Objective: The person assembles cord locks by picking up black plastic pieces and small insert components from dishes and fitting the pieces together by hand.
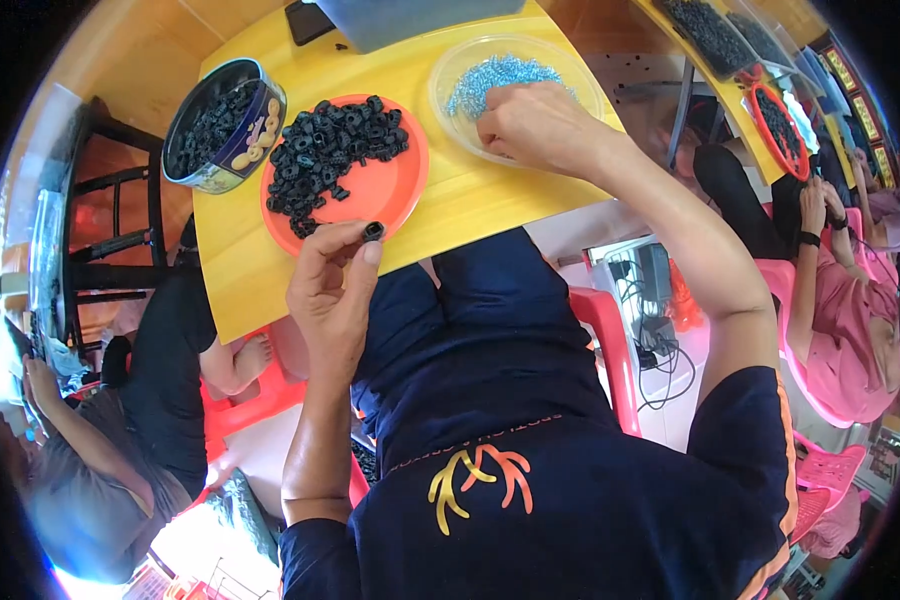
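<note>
Between the thumb and forefinger of my left hand (328, 285) is a small black plastic part (373, 231), held just off the near rim of an orange-red plate (410, 165). Many similar black parts (335, 145) are heaped on that plate. My right hand (545, 125) reaches down over a round clear tub (440, 85) of small light-blue pieces (505, 78). Its fingers are bent together at the pieces, and their tips are hidden, so what they pinch does not show.
A round tin (260, 115) of black parts stands left of the plate on the yellow table (470, 215). At the far edge are a blue-grey bin (410, 20) and a dark flat object (310, 22). Other people sit left and right, near another table (760, 130).
</note>
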